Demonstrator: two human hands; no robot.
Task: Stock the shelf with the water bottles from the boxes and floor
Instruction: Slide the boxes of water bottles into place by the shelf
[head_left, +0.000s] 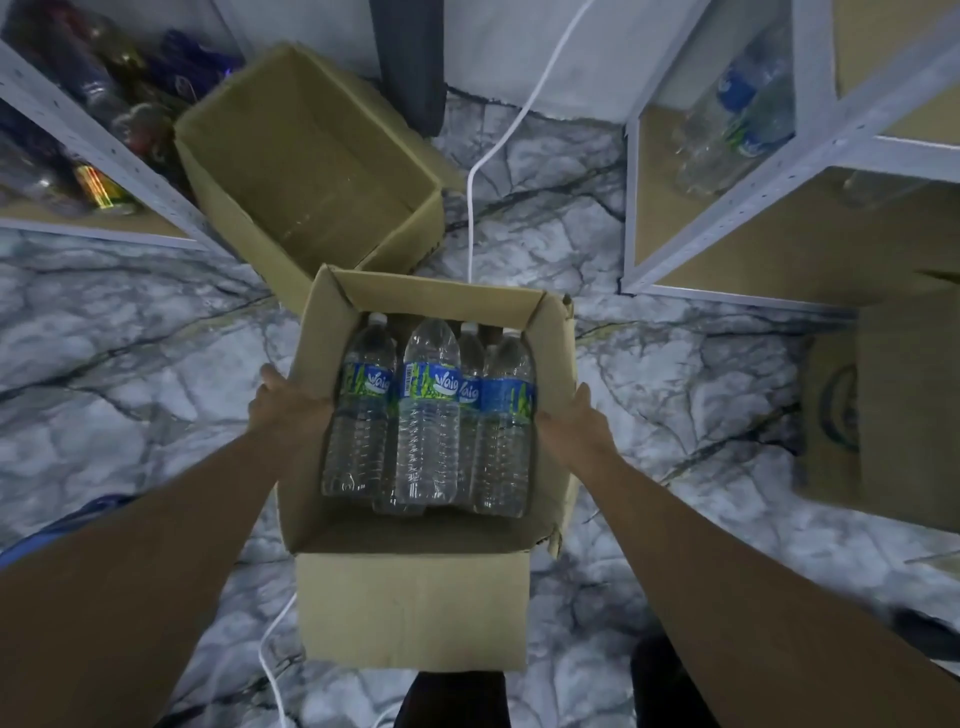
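Note:
An open cardboard box (415, 597) sits at the centre of the head view, over the marble floor. Inside it lie several clear water bottles (428, 410) with blue and green labels and white caps, pointing away from me. My left hand (283, 402) grips the box's left wall. My right hand (571, 423) presses against its right wall. The white metal shelf (727, 208) at the right has a few bottles (748, 104) lying on a lower level.
An empty cardboard box (311, 171) stands just beyond the full one. A third box (883, 415) sits at the right by the shelf. A left shelf (104, 150) holds dark bottles. A white cable (470, 208) runs across the floor.

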